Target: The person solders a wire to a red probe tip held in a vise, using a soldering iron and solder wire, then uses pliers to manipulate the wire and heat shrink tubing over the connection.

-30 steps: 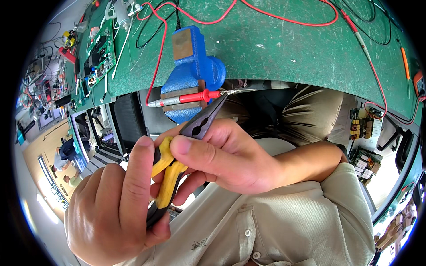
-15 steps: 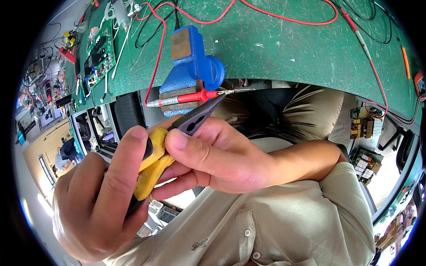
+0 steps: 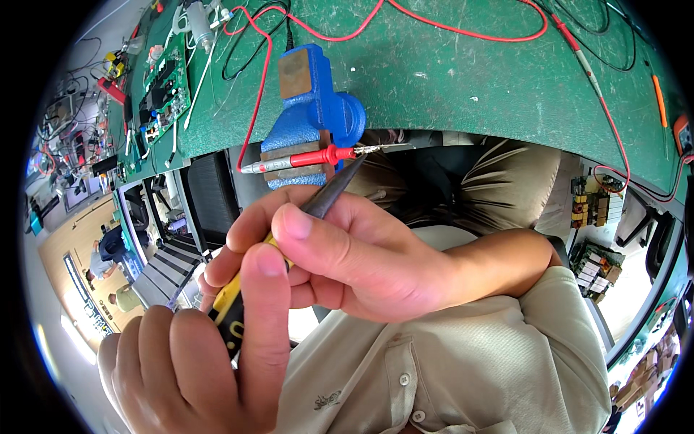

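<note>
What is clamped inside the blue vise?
The blue vise grips a red probe lying crosswise, its metal tip poking right, where the pliers held by both hands meet it. The part inside the clamp is hidden.

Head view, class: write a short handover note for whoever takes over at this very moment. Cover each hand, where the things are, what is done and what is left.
Left hand: wrapped round the yellow-and-black handles of the needle-nose pliers.
Right hand: fingers over the pliers near the joint, steadying them.
Things: the red multimeter probe is clamped lying flat in the blue bench vise at the edge of the green mat. The plier tips meet the thin metal wire at the probe's tip.
Done: probe clamped, pliers brought to the tip.
Left: the work on the wire at the tip; whether the jaws grip it cannot be told.
</note>
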Demonstrator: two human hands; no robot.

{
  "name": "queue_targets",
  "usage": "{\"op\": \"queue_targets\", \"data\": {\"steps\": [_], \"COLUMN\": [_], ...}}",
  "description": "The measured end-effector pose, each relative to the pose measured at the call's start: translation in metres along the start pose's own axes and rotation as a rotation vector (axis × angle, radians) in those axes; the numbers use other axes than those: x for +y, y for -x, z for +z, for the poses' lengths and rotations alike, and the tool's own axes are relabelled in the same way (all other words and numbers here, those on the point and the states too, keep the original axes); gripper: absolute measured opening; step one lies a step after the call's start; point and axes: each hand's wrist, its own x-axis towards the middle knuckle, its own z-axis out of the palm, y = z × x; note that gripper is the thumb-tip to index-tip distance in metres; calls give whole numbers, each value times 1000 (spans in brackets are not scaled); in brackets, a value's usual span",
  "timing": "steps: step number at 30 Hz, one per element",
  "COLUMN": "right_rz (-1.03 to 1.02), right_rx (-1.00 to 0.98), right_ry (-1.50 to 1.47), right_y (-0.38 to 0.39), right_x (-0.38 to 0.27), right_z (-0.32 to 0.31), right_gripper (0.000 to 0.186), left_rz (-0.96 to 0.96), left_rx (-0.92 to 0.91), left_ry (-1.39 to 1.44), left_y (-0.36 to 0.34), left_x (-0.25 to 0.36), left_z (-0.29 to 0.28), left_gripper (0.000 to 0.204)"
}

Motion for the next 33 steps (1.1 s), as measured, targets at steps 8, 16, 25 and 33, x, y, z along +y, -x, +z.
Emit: {"op": "queue_targets", "data": {"steps": [8,16,25,33], "right_rz": [12,-53,-117,-101], "right_rx": [-69,-1,49,197], "right_ry": [-46,241,401,703], "right_y": [2,3,7,24], "right_x": [1,6,14,20], "right_z": [-5,-11,-21,-7], "right_gripper": [30,33,31,18], "left_rz": [15,-183,-231,-191], "left_rx": [-5,-132,-160,114], "left_ry": [-62,493,1101,1273], "left_y": [-1,13,28,52], "left_x": [11,-7,-15,23], "left_z": [-8,3,50,91], "left_gripper": [50,51,56,58]}}
